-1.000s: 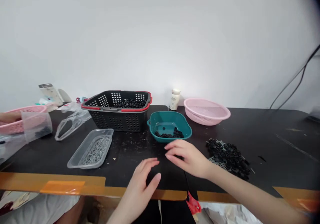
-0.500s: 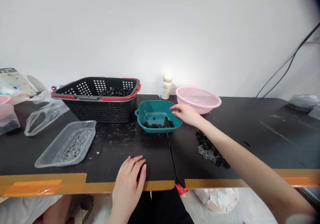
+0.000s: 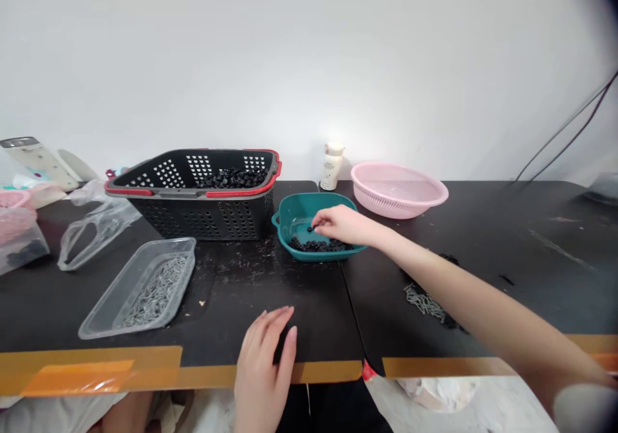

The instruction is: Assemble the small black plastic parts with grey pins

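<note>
Right arm reached in from the lower right corner, forearm slanting up over the dark table (image 3: 483,227), wrist bent slightly down. Right hand (image 3: 340,224) hung palm down inside a teal, rounded plastic basin (image 3: 328,199), thumb and fingertips drawn nearly together; could not tell whether they gripped a piece. Left hand (image 3: 264,359) lay near the taped table edge, palm down, fingers loosely extended, thumb apart, holding nothing visible. Small round black pieces (image 3: 315,246) lay in the basin just below the right hand and well beyond the left; one sat apart at the right fingertips. Counted: one basin; one black perforated plastic basket (image 3: 207,217) with red-trimmed handles, more black pieces inside; one clear plastic tub (image 3: 109,298) of grey metal pins; one pink plastic colander (image 3: 400,204); one cream bottle (image 3: 332,168). Pieces and pins too many to count
</note>
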`<state>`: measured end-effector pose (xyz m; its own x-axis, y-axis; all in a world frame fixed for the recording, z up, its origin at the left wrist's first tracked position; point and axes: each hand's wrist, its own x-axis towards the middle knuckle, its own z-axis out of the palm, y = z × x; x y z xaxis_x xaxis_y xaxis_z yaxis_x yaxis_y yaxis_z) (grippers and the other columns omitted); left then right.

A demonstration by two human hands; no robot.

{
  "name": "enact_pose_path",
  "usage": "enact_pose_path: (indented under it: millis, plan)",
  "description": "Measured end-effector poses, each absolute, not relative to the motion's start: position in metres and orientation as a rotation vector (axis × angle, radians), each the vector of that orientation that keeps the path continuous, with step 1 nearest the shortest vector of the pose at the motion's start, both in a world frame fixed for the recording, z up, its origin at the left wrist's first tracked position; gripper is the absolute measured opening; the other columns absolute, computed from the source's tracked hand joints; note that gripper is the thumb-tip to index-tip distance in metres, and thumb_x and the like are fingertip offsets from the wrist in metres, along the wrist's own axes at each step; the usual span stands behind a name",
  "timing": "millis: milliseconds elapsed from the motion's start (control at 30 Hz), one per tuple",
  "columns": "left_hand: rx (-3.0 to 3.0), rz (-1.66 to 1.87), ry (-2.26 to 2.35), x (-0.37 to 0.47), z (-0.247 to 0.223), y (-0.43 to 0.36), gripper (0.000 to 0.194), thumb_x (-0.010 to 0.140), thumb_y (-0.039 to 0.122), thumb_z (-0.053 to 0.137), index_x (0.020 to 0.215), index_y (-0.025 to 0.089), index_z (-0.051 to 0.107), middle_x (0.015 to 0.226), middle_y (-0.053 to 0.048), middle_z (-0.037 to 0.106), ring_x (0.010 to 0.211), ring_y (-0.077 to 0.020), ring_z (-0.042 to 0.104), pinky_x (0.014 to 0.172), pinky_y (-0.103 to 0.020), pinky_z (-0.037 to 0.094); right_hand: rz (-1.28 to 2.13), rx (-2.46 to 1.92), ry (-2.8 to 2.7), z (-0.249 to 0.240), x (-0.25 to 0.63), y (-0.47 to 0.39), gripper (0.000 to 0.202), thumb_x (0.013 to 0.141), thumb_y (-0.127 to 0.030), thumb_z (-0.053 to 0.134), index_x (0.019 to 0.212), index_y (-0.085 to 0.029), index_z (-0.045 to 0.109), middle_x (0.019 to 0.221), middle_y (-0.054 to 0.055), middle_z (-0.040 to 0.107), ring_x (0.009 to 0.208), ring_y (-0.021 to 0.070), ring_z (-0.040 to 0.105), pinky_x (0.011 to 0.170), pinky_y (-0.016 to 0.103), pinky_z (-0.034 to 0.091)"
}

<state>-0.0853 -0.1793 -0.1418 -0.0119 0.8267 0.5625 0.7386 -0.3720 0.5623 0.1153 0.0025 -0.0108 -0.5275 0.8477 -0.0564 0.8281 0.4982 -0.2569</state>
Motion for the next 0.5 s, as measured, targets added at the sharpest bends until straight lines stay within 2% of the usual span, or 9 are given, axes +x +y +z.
enact_pose_path:
  millis: [67,133,233,400,500]
  plan:
    - [1.895,1.336,1.680,-0.085,-0.134,-0.182,0.023,0.096,0.034,0.052,0.110,0.025,0.068,0.103,-0.006,0.076,0.094,-0.0232,0.072,0.083,-0.037,0.059,0.447,-1.373,-2.616,-0.015,0.117,-0.045,0.017,0.093,-0.017,0.059,0.109,-0.019,0.065,0.096,0.001,0.075,0.087,0.0134,0.070,0.080,0.022,0.055]
    - [1.702,1.265,1.644,-0.082,-0.124,-0.183,0.024,0.094,0.040,0.055,0.107,0.024,0.069,0.096,-0.005,0.076,0.086,-0.0213,0.073,0.078,-0.031,0.059,0.438,-1.301,-2.553,-0.024,0.118,-0.092,0.014,0.090,-0.018,0.064,0.103,-0.018,0.067,0.098,0.003,0.075,0.091,0.0155,0.070,0.083,0.024,0.053]
    - [1.583,1.118,1.462,-0.070,-0.108,-0.181,0.030,0.092,0.046,0.055,0.104,0.023,0.070,0.097,-0.006,0.076,0.084,-0.0205,0.071,0.074,-0.028,0.058,0.449,-1.055,-2.360,-0.040,0.119,-0.140,0.010,0.091,-0.019,0.063,0.099,-0.018,0.070,0.093,0.005,0.075,0.081,0.0172,0.070,0.075,0.026,0.054]
    - [1.354,0.929,1.117,-0.050,-0.103,-0.174,0.046,0.093,0.054,0.048,0.073,0.018,0.068,0.068,-0.004,0.068,0.065,-0.0171,0.064,0.064,-0.025,0.054,0.505,-0.940,-2.196,-0.069,0.129,-0.156,0.013,0.093,-0.027,0.064,0.093,-0.019,0.075,0.083,0.005,0.073,0.073,0.0158,0.068,0.068,0.025,0.053]
    - [1.165,0.858,1.040,-0.046,-0.112,-0.172,0.040,0.089,0.054,0.057,0.081,0.017,0.070,0.071,-0.003,0.068,0.067,-0.0163,0.064,0.065,-0.025,0.054,0.551,-0.891,-2.122,-0.084,0.131,-0.157,0.013,0.091,-0.029,0.067,0.089,-0.021,0.077,0.080,0.004,0.071,0.069,0.0139,0.066,0.065,0.023,0.052]
